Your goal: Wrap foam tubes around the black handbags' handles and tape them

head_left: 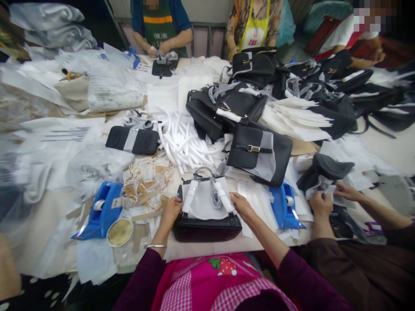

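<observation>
A black handbag [207,232] lies on the table right in front of me. Over its upper face is a white sheet [201,206], and its handles carry white wrapping [190,195]. A coiled grey strap or cord [216,199] rests by the right handle. My left hand [171,211] is closed on the bag's left side, thumb and fingers at its edge. On the opposite side, my right hand [241,204] grips the upper right edge, next to the wrapped handle. The fingertips of both hands are partly hidden against the bag.
Blue tape dispensers [101,211] [285,206] stand on both sides. A round tin [119,232], strung tags [147,179] and white tubes [184,144] lie nearby. More black bags [259,153] pile up beyond. At right, a co-worker's hands [322,203] handle a dark bag; other people work opposite.
</observation>
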